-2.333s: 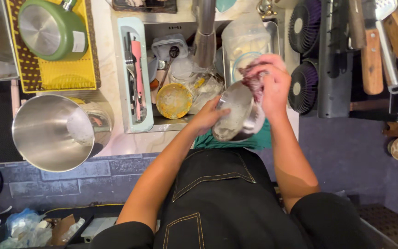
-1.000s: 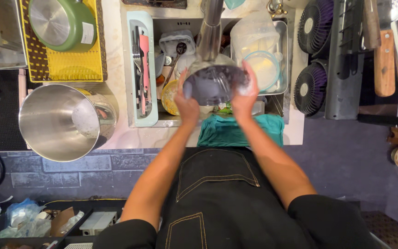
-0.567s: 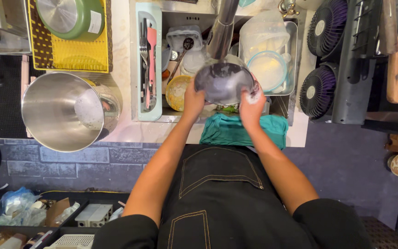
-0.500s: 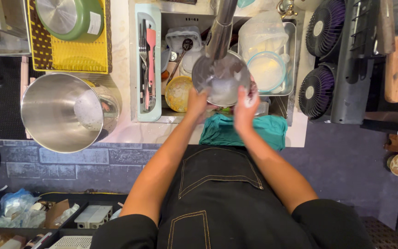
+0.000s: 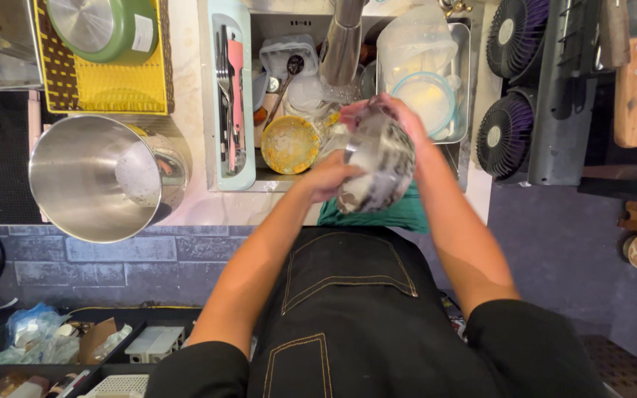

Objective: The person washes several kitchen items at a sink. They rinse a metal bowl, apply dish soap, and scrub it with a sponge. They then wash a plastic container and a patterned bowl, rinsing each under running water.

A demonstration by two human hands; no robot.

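Note:
I hold a wet glass bowl tilted on its side over the front edge of the sink. My left hand grips its lower left rim. On the bowl's far rim rests my right hand, fingers curled over it. A steel tap hangs just beyond the bowl. Below the bowl, a green cloth lies over the sink's front edge.
A yellow bowl and other dishes sit in the sink. A pale cutlery tray stands left of it, a large steel pot on the counter, a green pan on a yellow rack. Plastic containers and two fans are on the right.
The bowl was held flat under the tap with a hand on each side; now it is tilted on edge and has come nearer to me, to the right of the tap.

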